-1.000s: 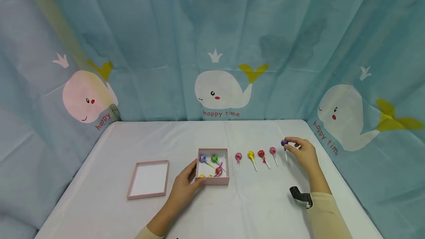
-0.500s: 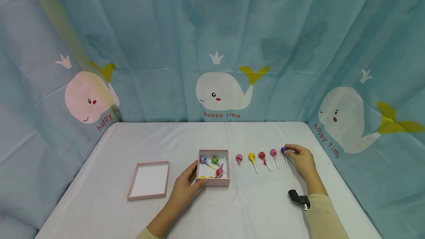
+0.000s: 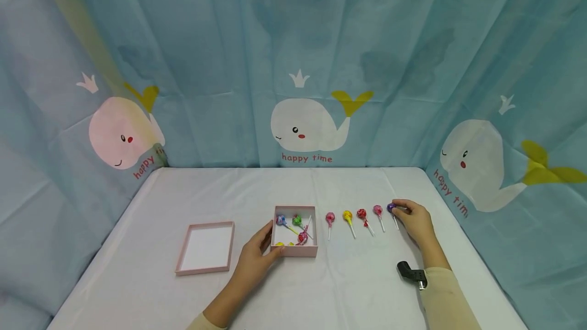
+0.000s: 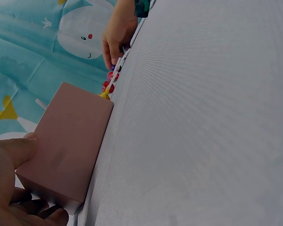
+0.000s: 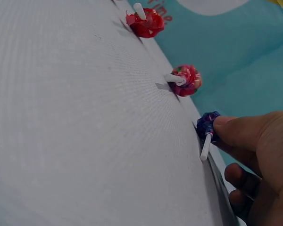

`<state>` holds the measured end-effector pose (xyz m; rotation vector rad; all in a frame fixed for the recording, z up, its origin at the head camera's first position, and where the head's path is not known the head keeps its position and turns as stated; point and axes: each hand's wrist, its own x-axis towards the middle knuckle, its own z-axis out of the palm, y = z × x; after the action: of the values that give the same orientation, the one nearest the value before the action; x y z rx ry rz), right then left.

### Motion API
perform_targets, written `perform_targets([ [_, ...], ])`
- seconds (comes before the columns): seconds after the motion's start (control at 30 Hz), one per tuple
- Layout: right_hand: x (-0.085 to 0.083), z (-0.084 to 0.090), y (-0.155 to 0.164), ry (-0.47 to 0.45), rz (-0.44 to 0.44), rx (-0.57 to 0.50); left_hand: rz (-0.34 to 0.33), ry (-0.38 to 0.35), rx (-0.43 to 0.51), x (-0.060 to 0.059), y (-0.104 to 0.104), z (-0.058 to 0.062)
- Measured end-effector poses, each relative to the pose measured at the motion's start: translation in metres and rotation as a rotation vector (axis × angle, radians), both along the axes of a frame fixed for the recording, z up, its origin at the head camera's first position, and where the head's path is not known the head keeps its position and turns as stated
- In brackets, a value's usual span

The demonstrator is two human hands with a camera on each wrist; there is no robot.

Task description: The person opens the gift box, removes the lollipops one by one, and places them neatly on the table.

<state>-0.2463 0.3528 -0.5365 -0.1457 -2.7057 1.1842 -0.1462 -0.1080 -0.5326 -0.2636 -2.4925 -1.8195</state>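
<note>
Lollipop, the purple one (image 3: pixel 391 208), lies at the right end of a row on the white table (image 3: pixel 367 289), and the right hand (image 3: pixel 415 219) has its thumb and fingertips closed on the wrapped head, while the thin white stick points back toward the person. In the right wrist view the thumb (image 5: pixel 240 129) presses against the purple wrapper (image 5: pixel 207 124) and the stick rests on the cloth. It looks very light, with a hard round head under a crinkly, somewhat slick wrapper and a thin stick that would likely bend if forced; a pinch on the head gives the surest hold, though the stick offers more reach for laying it down straight. Just beside it to the left lie a pink lollipop (image 3: pixel 377 211), a red lollipop (image 3: pixel 362 214), a yellow lollipop (image 3: pixel 347 215) and another pink lollipop (image 3: pixel 329 217), evenly spaced and apart from one another, sticks toward the person. Farther left stands a pink box (image 3: pixel 295 251) with several more lollipops inside, and the left hand (image 3: pixel 257 258) grips its near left corner, thumb on the side wall, fingers curled under the near edge. The box lid (image 3: pixel 205 269) lies open side up, well apart to the left. Blue curtains with white whales (image 3: pixel 304 124) hang behind.
</note>
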Motion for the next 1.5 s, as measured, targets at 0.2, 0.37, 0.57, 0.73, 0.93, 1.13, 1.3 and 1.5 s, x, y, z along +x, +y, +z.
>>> perform_targets([
  [0.2, -0.002, -0.001, 0.000, 0.006, 0.005, 0.023, 0.000, 0.013, 0.006, -0.001, 0.000, -0.003],
  [0.37, -0.002, 0.000, 0.000, 0.018, -0.003, 0.039, 0.002, 0.021, 0.004, -0.002, 0.000, -0.004],
  [0.57, -0.001, 0.009, -0.002, 0.053, -0.003, 0.094, 0.000, 0.036, 0.005, -0.001, 0.000, -0.004],
  [0.73, 0.001, 0.024, -0.008, 0.137, 0.037, 0.132, 0.007, 0.048, -0.007, 0.000, -0.001, -0.004],
  [0.93, 0.003, 0.044, -0.020, 0.218, 0.077, 0.152, 0.003, 0.029, 0.026, 0.000, 0.000, -0.002],
  [1.13, 0.003, 0.064, -0.045, 0.251, 0.158, 0.124, 0.008, 0.024, 0.016, 0.000, 0.001, -0.003],
  [1.3, -0.004, 0.085, -0.069, 0.285, 0.272, 0.115, 0.010, 0.031, 0.018, -0.001, 0.001, -0.001],
  [1.5, -0.010, 0.106, -0.099, 0.285, 0.454, 0.107, 0.006, 0.025, 0.013, 0.000, 0.001, -0.002],
])
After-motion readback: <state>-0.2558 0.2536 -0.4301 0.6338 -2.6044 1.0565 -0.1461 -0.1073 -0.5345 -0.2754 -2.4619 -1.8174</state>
